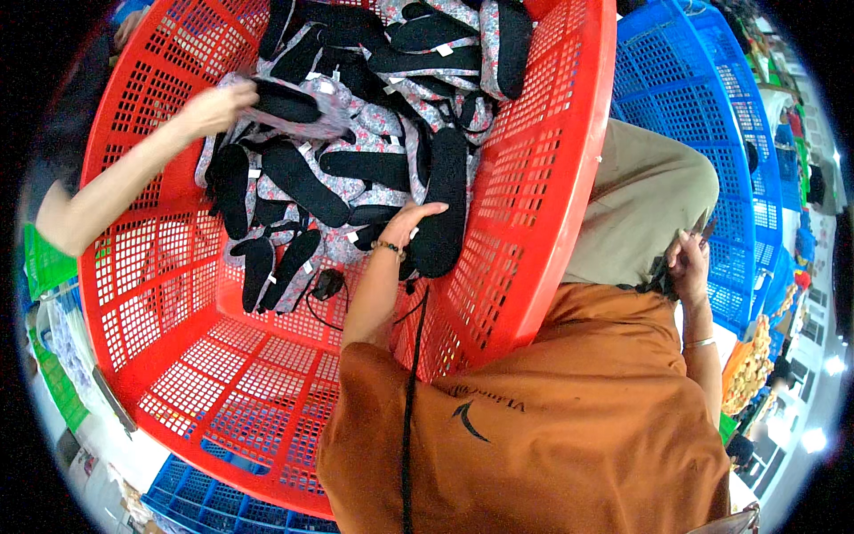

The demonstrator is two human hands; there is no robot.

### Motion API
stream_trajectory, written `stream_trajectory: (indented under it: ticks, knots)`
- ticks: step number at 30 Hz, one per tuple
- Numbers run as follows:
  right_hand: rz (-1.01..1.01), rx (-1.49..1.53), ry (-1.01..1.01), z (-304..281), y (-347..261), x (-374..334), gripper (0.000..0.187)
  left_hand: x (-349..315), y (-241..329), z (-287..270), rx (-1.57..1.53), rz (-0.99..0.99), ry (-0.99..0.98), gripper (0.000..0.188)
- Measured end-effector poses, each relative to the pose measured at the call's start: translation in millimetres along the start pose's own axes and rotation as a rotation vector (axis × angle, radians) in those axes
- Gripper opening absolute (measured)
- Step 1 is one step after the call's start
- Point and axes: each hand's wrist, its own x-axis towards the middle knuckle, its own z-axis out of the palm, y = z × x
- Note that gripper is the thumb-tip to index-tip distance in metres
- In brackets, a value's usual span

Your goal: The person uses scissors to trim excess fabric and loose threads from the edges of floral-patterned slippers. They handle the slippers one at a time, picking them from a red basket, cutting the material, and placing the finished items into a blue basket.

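Many floral cloth slippers with black soles (365,166) lie heaped in a big red plastic basket (556,133). My left hand (405,227) is inside the basket, its thumb over a black-soled slipper (440,245); the other fingers are hidden behind it. At my right knee, my right hand (689,258) is closed with curled fingers, and a small dark thing shows beside them, too unclear to name. Another person's hand (227,102) reaches in from the left, gripping a slipper (285,102) that is blurred by motion.
Stacked blue plastic baskets (680,98) stand to the right, past my bent knee (658,178). A blue crate (205,498) sits below the red basket. A black cord (412,427) hangs down over my orange shirt (534,409).
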Motion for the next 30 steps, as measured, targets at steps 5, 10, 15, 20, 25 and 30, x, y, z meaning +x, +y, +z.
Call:
stream_trajectory:
  ticks: [5,10,15,20,25,30]
  knots:
    - [-0.033,0.005,-0.001,-5,6,2,0.04,39,-37,-14,-0.541,-0.044,-0.059,0.028]
    - [-0.002,-0.019,-0.011,-5,2,2,0.043,-3,-23,-5,-0.523,-0.17,-0.027,0.024]
    - [-0.006,-0.036,-0.017,-10,6,1,0.043,-39,-80,-79,-0.036,-0.023,-0.057,0.055]
    - [-0.015,-0.077,0.042,-5,6,0,0.043,-20,-124,-89,0.134,-0.12,0.111,0.067]
    - [0.004,-0.046,0.015,-4,0,-4,0.042,-16,-105,-91,0.109,-0.156,0.043,0.063]
    - [0.008,-0.109,0.001,-3,-6,-5,0.043,-18,-107,-92,0.105,-0.186,0.029,0.059]
